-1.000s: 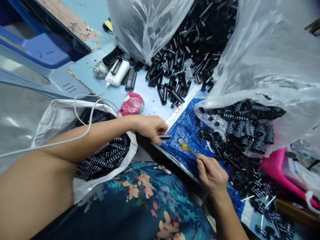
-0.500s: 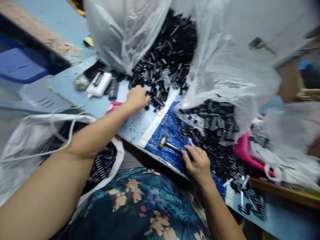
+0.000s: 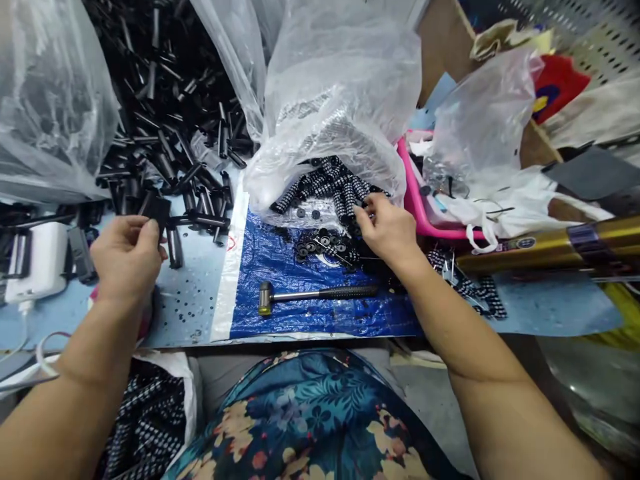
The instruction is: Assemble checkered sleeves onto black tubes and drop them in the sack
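Observation:
My left hand [image 3: 127,257] is closed in a pinch on a flat black plastic piece [image 3: 159,212], at the near edge of a heap of black plastic tubes [image 3: 165,150]. My right hand [image 3: 387,230] is at the mouth of a clear plastic bag [image 3: 320,133], its thumb and fingers curled on one of the black ribbed rollers [image 3: 343,190] there. Just below lie small black discs [image 3: 325,241]. A small two-faced hammer [image 3: 300,295] with a black grip lies on the blue sheet [image 3: 280,319], with neither hand on it.
A white charger-like box [image 3: 37,260] with a cable lies at the left. Under the table edge stands a white sack [image 3: 193,387] of black ribbed pieces. To the right are a pink basket [image 3: 415,193] with plastic bags and a gold tube [image 3: 555,247].
The view has swung right. My right hand has left the hammer's handle and moved up to the ribbed rollers. My left hand has drawn back from the tube heap with a black piece.

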### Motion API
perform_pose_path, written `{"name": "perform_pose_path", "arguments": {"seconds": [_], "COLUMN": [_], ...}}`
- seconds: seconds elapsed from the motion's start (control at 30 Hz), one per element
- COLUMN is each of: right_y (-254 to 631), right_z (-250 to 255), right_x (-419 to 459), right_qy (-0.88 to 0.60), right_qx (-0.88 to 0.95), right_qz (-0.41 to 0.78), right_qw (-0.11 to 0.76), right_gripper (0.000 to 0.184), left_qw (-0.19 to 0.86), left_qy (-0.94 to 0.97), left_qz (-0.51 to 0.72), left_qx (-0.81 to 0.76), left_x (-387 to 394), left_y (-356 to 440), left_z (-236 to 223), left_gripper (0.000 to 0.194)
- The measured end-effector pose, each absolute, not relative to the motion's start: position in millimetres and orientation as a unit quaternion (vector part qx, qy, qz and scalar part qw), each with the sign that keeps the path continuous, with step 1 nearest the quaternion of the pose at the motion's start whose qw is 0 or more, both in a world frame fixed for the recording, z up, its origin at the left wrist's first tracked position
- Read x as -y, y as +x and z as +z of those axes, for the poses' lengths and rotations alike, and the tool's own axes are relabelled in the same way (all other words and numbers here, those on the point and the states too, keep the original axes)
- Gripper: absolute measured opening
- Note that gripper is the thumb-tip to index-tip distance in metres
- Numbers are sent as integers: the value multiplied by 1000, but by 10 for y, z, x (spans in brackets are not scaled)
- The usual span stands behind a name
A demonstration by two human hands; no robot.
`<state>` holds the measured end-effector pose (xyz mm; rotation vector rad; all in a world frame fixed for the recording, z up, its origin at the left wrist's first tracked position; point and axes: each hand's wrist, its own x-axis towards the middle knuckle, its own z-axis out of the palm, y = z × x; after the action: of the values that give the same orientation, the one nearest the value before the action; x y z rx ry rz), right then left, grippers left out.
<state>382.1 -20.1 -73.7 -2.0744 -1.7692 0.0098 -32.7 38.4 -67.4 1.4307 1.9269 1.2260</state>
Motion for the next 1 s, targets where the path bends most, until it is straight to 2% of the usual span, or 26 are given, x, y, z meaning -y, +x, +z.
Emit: {"name": "perform_pose_path", "arguments": {"seconds": [0.1,0.2,0.27,0.37,0.5,0.57,0.67,0.8,1.0], "right_y": [3673,3695,3784,3861,3650,3447,3163,2947,2756], "right_z": [-774,-840,-872,-896,-923,-930,-903,-821,-737], "right_x": [-74,-130,-42,237,714,874,941,906,944], "right_qy": [-777,-784,-779,-740,-621,-557,-508,-463,-423], "right_qx": [623,615,611,608,515,428,318,235,230], "right_qz": [15,23,33,102,321,448,560,636,650], "right_qw": [87,80,133,268,496,553,572,571,588], "right_gripper": [48,45,45,45,54,55,51,51,49], "left_qw": [300,369,414,480,562,584,615,648,606], "left_qy": [453,364,316,290,305,321,382,447,471], "left_qz": [523,577,583,581,569,538,468,391,399], "left_qx": [-657,-631,-623,-590,-517,-516,-507,-477,-502], "left_x": [-114,82,158,226,324,402,546,724,878], "left_y": [-126,26,88,166,349,479,662,785,890], "left_z": [-712,-748,-728,-638,-543,-549,-608,-691,-697], "left_gripper": [18,23,22,17,19,20,28,36,29]}}
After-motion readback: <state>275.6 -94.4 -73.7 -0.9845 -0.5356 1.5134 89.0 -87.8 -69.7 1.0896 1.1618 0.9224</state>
